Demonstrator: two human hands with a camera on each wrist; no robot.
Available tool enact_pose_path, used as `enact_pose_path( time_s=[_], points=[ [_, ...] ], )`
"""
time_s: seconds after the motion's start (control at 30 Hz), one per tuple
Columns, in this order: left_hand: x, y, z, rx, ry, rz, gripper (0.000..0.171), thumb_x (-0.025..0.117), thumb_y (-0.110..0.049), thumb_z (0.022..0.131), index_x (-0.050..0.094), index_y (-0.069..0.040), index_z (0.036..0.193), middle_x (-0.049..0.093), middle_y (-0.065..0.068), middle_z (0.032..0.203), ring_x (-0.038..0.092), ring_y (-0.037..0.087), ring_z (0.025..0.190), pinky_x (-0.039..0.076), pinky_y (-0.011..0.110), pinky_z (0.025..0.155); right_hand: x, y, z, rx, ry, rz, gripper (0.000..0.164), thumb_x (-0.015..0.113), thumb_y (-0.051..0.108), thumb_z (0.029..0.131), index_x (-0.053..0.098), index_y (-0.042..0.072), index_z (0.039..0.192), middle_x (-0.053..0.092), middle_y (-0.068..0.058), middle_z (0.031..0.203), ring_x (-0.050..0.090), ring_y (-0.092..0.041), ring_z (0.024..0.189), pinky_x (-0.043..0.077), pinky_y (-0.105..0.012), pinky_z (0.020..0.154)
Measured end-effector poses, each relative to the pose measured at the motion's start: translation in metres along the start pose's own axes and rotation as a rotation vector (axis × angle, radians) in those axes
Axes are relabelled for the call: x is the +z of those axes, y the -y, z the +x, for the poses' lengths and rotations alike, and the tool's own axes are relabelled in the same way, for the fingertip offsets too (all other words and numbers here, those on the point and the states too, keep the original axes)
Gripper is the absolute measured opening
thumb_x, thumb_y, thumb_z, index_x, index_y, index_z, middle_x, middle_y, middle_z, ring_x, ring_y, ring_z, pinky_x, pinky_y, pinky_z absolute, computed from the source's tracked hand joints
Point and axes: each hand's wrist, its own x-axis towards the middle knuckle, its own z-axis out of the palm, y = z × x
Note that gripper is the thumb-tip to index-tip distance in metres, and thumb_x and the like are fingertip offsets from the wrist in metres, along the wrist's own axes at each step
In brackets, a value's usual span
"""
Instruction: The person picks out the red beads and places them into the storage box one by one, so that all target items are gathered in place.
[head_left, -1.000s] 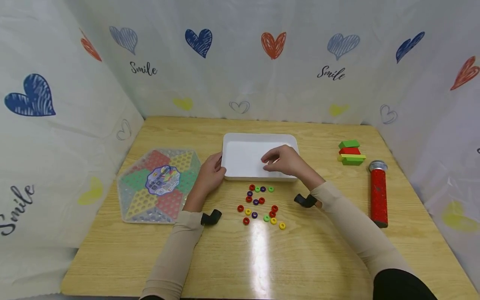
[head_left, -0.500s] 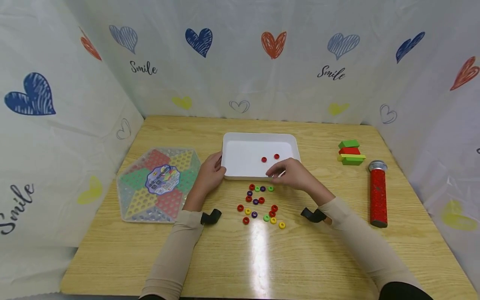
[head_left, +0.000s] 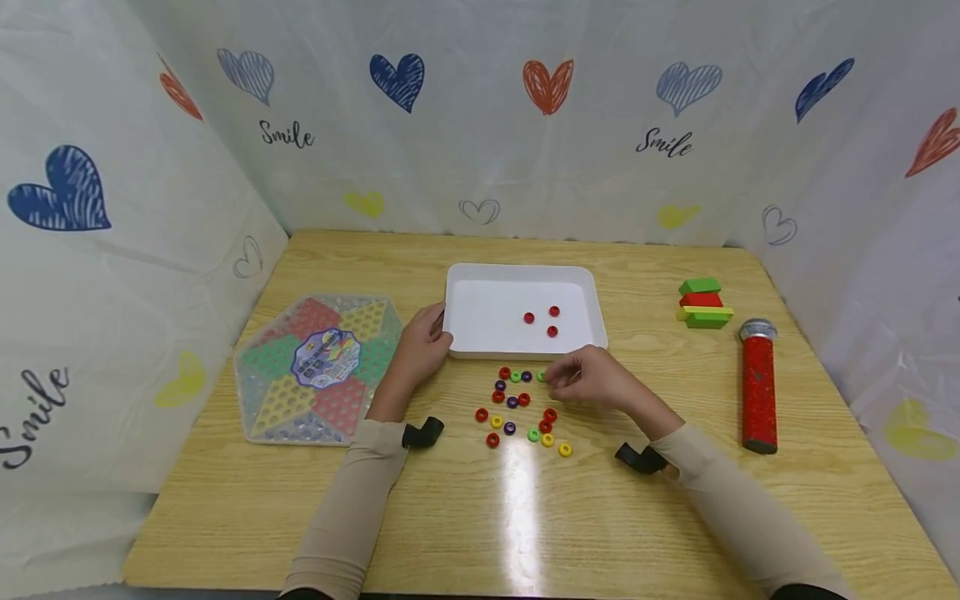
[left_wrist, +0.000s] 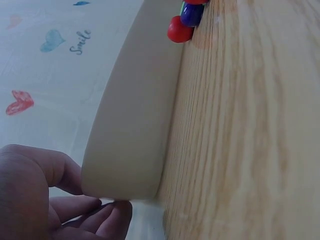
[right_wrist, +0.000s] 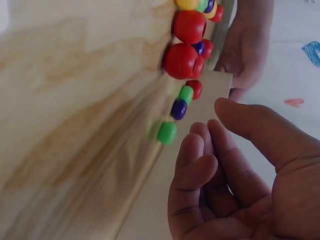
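Note:
A shallow white tray [head_left: 495, 292] lies on the table, three red beads [head_left: 528, 317] inside it. My left hand [head_left: 423, 346] holds the tray at its near left corner; in the left wrist view the thumb sits at the rim with fingers curled below. Just off the tray's front right edge hovers my right hand [head_left: 588, 379], partly covering a green bead [head_left: 542, 377]. The right wrist view shows its thumb apart from loosely bent fingers [right_wrist: 227, 150], with nothing between them. Several red, green, yellow and purple beads [head_left: 512, 402] lie scattered in front of the tray.
A hexagonal board [head_left: 315, 371] with coloured triangles and a round label lies on the left. Green, red and yellow blocks [head_left: 703, 304] are stacked at the back right, near a red tube [head_left: 760, 392] with a silver top. Printed white sheets [head_left: 480, 125] surround the table.
My right hand has let go of a red bead in the tray and moved back toward the front right. Three red beads now show there. My left hand stays at the corner.

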Motion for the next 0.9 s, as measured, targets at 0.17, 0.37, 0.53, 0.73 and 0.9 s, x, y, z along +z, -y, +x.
enact_pose_path(
  time_s=[0.17,0.37,0.53,0.73,0.9],
  points=[
    [0.0,0.0,0.001,-0.009,-0.003,0.004,0.06,0.048,-0.008,0.096,0.039,-0.002,0.155,0.041,0.015,0.158,0.043,0.028,0.146,0.042,0.04,0.118,0.004,-0.002,-0.004,-0.012,0.013,0.014,0.018,0.079,0.006,0.082,0.078,0.003,0.1,0.075,-0.004,0.09,0.066,-0.01,0.079,0.06,-0.023,0.073],
    [0.0,0.0,0.001,-0.023,0.003,0.013,0.059,0.047,-0.01,0.097,0.039,-0.003,0.155,0.041,0.013,0.158,0.043,0.027,0.146,0.041,0.039,0.119,0.009,-0.004,-0.011,-0.027,0.034,0.024,0.023,0.079,0.005,0.08,0.078,0.002,0.103,0.076,-0.008,0.097,0.067,-0.014,0.082,0.06,-0.024,0.074],
    [0.0,-0.002,0.001,-0.02,0.002,0.019,0.06,0.047,-0.01,0.096,0.039,-0.003,0.155,0.041,0.014,0.158,0.043,0.027,0.146,0.041,0.039,0.119,0.013,-0.009,-0.014,-0.03,0.057,0.01,0.026,0.081,0.006,0.079,0.078,0.005,0.105,0.075,-0.007,0.102,0.065,-0.015,0.087,0.058,-0.022,0.074],
    [-0.001,-0.002,0.0,-0.019,0.005,0.012,0.06,0.047,-0.01,0.096,0.039,-0.003,0.155,0.041,0.015,0.158,0.044,0.028,0.146,0.042,0.039,0.119,0.02,-0.009,-0.016,-0.041,0.046,0.001,0.024,0.08,0.006,0.079,0.079,0.007,0.103,0.075,-0.005,0.099,0.064,-0.014,0.086,0.057,-0.021,0.073],
    [-0.001,-0.002,0.0,-0.016,0.006,0.005,0.06,0.047,-0.009,0.096,0.038,-0.002,0.155,0.04,0.015,0.158,0.043,0.029,0.146,0.042,0.04,0.118,0.023,-0.007,-0.016,-0.056,0.039,-0.03,0.019,0.077,0.005,0.08,0.079,0.008,0.099,0.075,-0.002,0.094,0.064,-0.012,0.083,0.057,-0.021,0.072]
  ],
)
